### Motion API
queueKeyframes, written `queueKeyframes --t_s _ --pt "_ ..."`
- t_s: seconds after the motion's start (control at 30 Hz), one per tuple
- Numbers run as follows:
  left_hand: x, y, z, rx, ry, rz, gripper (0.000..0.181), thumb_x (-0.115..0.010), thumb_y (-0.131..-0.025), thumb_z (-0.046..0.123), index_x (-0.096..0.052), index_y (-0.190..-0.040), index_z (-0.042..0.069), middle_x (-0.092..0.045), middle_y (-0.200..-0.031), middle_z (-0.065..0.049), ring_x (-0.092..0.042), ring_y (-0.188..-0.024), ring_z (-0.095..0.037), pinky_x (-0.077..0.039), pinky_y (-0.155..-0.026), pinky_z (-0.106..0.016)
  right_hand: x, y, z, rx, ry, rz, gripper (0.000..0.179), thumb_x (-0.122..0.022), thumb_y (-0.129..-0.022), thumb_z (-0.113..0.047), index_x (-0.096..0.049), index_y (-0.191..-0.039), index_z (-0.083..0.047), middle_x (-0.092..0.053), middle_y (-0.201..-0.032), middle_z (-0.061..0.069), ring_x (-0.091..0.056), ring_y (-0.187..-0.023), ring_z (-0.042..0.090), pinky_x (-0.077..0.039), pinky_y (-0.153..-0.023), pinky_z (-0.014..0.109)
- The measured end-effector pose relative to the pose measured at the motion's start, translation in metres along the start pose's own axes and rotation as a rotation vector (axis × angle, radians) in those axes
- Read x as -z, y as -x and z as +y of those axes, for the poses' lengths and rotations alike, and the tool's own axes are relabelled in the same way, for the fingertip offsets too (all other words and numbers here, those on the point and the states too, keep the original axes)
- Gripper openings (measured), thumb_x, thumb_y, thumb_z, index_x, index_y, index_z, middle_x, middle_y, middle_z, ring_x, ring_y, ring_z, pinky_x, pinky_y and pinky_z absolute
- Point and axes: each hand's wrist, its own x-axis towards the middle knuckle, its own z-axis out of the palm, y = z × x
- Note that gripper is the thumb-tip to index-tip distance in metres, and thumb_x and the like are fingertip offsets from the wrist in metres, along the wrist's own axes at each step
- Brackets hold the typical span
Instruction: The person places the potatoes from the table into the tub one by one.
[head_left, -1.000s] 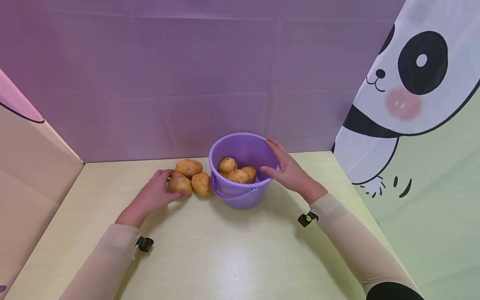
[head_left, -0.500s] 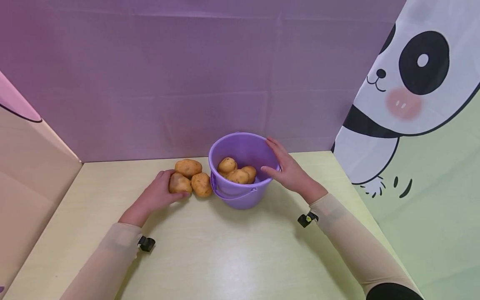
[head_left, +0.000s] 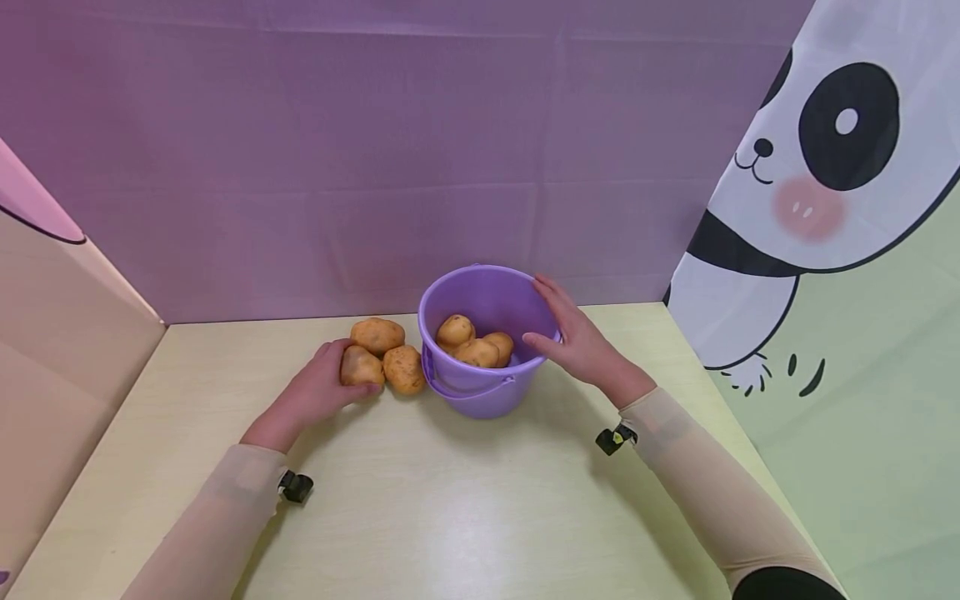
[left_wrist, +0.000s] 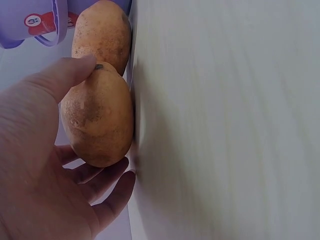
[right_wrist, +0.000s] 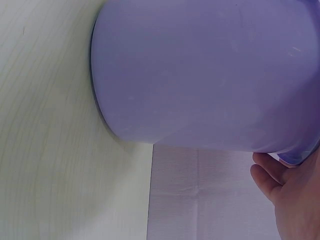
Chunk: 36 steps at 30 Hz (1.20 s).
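Toward the back of the table stands a purple bucket (head_left: 487, 403), with several potatoes (head_left: 478, 353) lying inside. My right hand (head_left: 583, 346) holds its right rim; in the right wrist view, fingertips (right_wrist: 265, 177) show at the outer wall just under the rim. Left of the bucket, my left hand (head_left: 315, 392) grips the nearest-left potato (head_left: 362, 367) of a group of three. In the left wrist view the thumb lies on top of this potato (left_wrist: 97, 117) and the fingers curl around its far end. Two other potatoes, one behind (head_left: 377, 335) and one beside the bucket (head_left: 403, 370), sit close against it.
The pale wooden table (head_left: 450, 517) ends at a purple backdrop (head_left: 337, 167) right behind the bucket. A panda-printed panel (head_left: 817, 208) borders the right side and a beige panel (head_left: 67, 358) the left. The bucket's handle (head_left: 468, 393) hangs down in front.
My left hand has moved slightly right and closed around the potato, nudging it a little to the right. The right hand and bucket have stayed in place.
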Motion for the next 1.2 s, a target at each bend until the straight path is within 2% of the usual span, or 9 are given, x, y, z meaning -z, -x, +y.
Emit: queueKeyframes --t_s 0.2,0.43,0.67,0.9,1.03,1.2 --pt "-0.001 0.0 0.002 -0.006 0.009 0.002 0.09 -0.09 -0.094 0.033 -0.042 -0.158 -0.009 -0.051 -0.151 -0.03 -0.057 -0.134 -0.048 -0.046 -0.115 -0.067 -0.001 0.0 -0.001 -0.009 -0.003 -0.002 0.09 -0.073 -0.102 -0.035 -0.028 -0.175 -0.007 -0.02 -0.183 0.009 -0.028 -0.165 0.037 -0.028 -0.13 0.062" --pt "-0.001 0.001 0.001 0.021 -0.009 -0.002 0.087 -0.088 -0.095 0.034 -0.043 -0.156 -0.009 -0.053 -0.149 -0.029 -0.058 -0.132 -0.047 -0.047 -0.114 -0.066 -0.001 0.001 -0.001 -0.009 0.004 -0.004 0.089 -0.072 -0.102 -0.035 -0.028 -0.175 -0.007 -0.02 -0.183 0.01 -0.028 -0.164 0.037 -0.029 -0.13 0.062" --pt "0.001 0.003 -0.001 -0.002 0.026 0.043 0.084 -0.087 -0.094 0.033 -0.046 -0.156 -0.004 -0.059 -0.148 -0.023 -0.062 -0.128 -0.041 -0.05 -0.11 -0.061 -0.001 0.001 -0.001 -0.009 -0.001 -0.001 0.09 -0.072 -0.102 -0.036 -0.028 -0.175 -0.008 -0.02 -0.183 0.008 -0.029 -0.164 0.036 -0.029 -0.13 0.062" --pt "0.007 0.004 0.004 0.007 -0.015 0.072 0.088 -0.085 -0.095 0.035 -0.04 -0.162 -0.002 -0.055 -0.154 -0.025 -0.061 -0.13 -0.043 -0.049 -0.111 -0.065 -0.001 0.0 0.001 -0.009 -0.008 -0.002 0.09 -0.072 -0.102 -0.037 -0.028 -0.175 -0.008 -0.02 -0.183 0.007 -0.03 -0.164 0.036 -0.03 -0.13 0.062" --pt "0.009 0.004 0.007 -0.019 0.001 0.079 0.087 -0.083 -0.097 0.033 -0.038 -0.163 0.0 -0.051 -0.158 -0.025 -0.059 -0.133 -0.044 -0.047 -0.113 -0.066 0.0 -0.001 0.0 -0.013 -0.012 -0.006 0.089 -0.072 -0.102 -0.036 -0.028 -0.175 -0.008 -0.02 -0.183 0.008 -0.03 -0.164 0.037 -0.03 -0.13 0.062" --pt "0.012 0.004 0.012 -0.06 0.008 0.085 0.085 -0.084 -0.096 0.029 -0.04 -0.162 0.0 -0.054 -0.155 -0.025 -0.062 -0.128 -0.043 -0.05 -0.109 -0.064 0.0 -0.001 -0.001 -0.015 -0.015 -0.009 0.089 -0.072 -0.103 -0.035 -0.028 -0.175 -0.008 -0.02 -0.183 0.008 -0.03 -0.164 0.037 -0.03 -0.13 0.062"
